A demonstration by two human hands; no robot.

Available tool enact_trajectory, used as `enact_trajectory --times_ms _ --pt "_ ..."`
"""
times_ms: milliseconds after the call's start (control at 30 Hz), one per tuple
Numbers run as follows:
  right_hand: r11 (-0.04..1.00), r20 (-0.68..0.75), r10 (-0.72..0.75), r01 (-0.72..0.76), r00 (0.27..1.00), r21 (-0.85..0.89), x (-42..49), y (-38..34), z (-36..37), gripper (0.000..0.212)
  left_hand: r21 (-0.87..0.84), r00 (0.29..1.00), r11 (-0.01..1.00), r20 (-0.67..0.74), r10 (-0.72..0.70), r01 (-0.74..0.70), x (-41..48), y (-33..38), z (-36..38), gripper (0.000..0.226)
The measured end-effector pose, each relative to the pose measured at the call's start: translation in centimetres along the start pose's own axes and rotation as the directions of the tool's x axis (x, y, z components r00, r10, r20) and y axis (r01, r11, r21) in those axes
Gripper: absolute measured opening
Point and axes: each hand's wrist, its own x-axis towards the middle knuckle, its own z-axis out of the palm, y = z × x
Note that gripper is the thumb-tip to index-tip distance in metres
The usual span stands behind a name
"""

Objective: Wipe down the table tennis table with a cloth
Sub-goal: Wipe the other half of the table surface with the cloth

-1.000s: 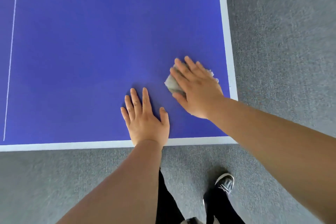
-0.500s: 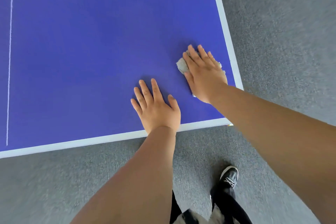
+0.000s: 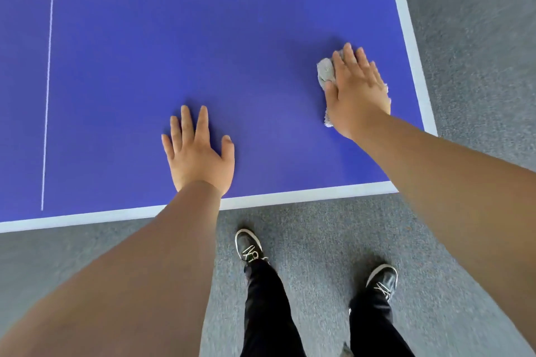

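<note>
The right grip (image 3: pixel 358 90) presses the grey cloth (image 3: pixel 325 72) with straight fingers onto the blue surface (image 3: pixel 203 38) near its right edge, while the left grip (image 3: pixel 200 151) rests spread flat.

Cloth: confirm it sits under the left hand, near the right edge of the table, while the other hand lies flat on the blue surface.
Wrong hand. In the head view the cloth sits under the right hand, near the right edge of the table, while the left hand lies flat on the blue surface.
</note>
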Motion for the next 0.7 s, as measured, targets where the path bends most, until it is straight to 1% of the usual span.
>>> enact_trajectory --times_ms 33,67,100,133,200,233,267,300,333,367,400,433,467,500,533,567,600,633,667,700 --pt "0.996 0.004 -0.083 0.083 0.997 -0.033 -0.5 -0.8 0.5 0.063 -0.008 1.0 1.0 -0.003 0.0 0.0 -0.1 -0.1 0.0 0.078" --pt "0.977 0.023 -0.203 0.204 0.979 -0.068 -1.6 -1.3 0.9 0.066 -0.016 1.0 1.0 -0.005 0.002 -0.002 -0.1 -0.1 -0.1 0.078" --pt "0.938 0.057 -0.332 0.336 0.942 -0.09 -3.4 -1.8 1.4 0.068 -0.024 1.0 1.0 -0.007 0.004 -0.004 -0.2 0.0 -0.2 0.078" --pt "0.883 0.105 -0.451 0.46 0.886 -0.089 -5.6 -2.0 1.8 0.069 -0.032 1.0 0.999 -0.008 0.004 -0.005 -0.2 0.1 -0.4 0.078" --pt "0.742 0.201 -0.647 0.668 0.736 -0.06 -9.8 -1.6 2.6 0.065 -0.04 1.0 0.999 -0.006 0.005 -0.006 -0.1 0.4 -0.7 0.078" --pt "0.667 0.237 -0.714 0.743 0.659 -0.053 -10.9 -1.1 2.7 0.063 -0.037 1.0 0.999 -0.004 0.005 -0.005 -0.2 0.5 -0.8 0.078" --pt "0.609 0.269 -0.755 0.792 0.598 -0.048 -10.7 -0.5 2.5 0.061 -0.034 1.0 0.999 -0.005 0.004 -0.004 -0.2 0.5 -0.8 0.079" --pt "0.589 0.276 -0.767 0.807 0.579 -0.055 -9.5 -0.1 2.2 0.06 -0.031 1.0 1.0 -0.009 0.002 -0.002 -0.2 0.4 -0.7 0.078" --pt "0.615 0.243 -0.75 0.784 0.615 -0.084 -7.5 0.1 2.0 0.059 -0.025 1.0 1.0 -0.016 0.004 -0.004 -0.2 0.3 -0.5 0.078" --pt "0.7 0.189 -0.683 0.706 0.705 -0.102 -4.8 -0.1 1.6 0.057 -0.02 1.0 1.0 -0.024 0.006 -0.007 0.0 0.2 -0.4 0.078" --pt "0.807 0.107 -0.571 0.581 0.814 -0.108 -1.8 -0.4 1.2 0.057 -0.017 1.0 1.0 -0.03 0.007 -0.008 0.1 0.1 -0.2 0.078" --pt "0.901 0.051 -0.42 0.423 0.906 -0.102 0.9 -0.8 0.6 0.059 -0.012 1.0 1.0 -0.03 0.009 -0.009 0.1 0.0 -0.1 0.078" --pt "0.961 0.019 -0.268 0.268 0.963 -0.072 3.0 -1.6 0.1 0.06 -0.009 1.0 1.0 -0.027 0.011 -0.012 0.0 0.0 -0.1 0.078" --pt "0.987 0.0 -0.158 0.158 0.987 -0.042 4.0 -2.8 -0.1 0.06 -0.009 1.0 1.0 -0.023 0.013 -0.013 0.0 0.0 -0.1 0.078" --pt "0.991 -0.01 -0.132 0.131 0.991 -0.029 4.0 -4.4 0.0 0.059 -0.013 1.0 1.0 -0.019 0.013 -0.013 0.0 0.0 -0.2 0.078" --pt "0.982 -0.007 -0.183 0.183 0.983 -0.044 3.0 -6.0 0.6 0.059 -0.018 1.0 1.0 -0.016 0.011 -0.011 0.0 0.0 -0.3 0.078" --pt "0.947 0.013 -0.314 0.314 0.949 -0.066 1.0 -7.3 1.3 0.06 -0.023 1.0 1.0 -0.015 0.009 -0.009 0.0 0.0 -0.3 0.078" --pt "0.874 0.058 -0.479 0.482 0.876 -0.062 -2.0 -8.0 2.2 0.06 -0.026 1.0 1.0 -0.017 0.007 -0.008 0.0 0.0 -0.3 0.078" --pt "0.769 0.107 -0.634 0.639 0.766 -0.013 -5.4 -8.1 3.1 0.058 -0.027 1.0 1.0 -0.021 0.007 -0.007 0.0 0.0 -0.2 0.078" --pt "0.665 0.15 -0.742 0.746 0.653 0.044 -8.7 -7.7 3.7 0.056 -0.027 1.0 1.0 -0.026 0.006 -0.006 0.0 0.0 -0.1 0.078"
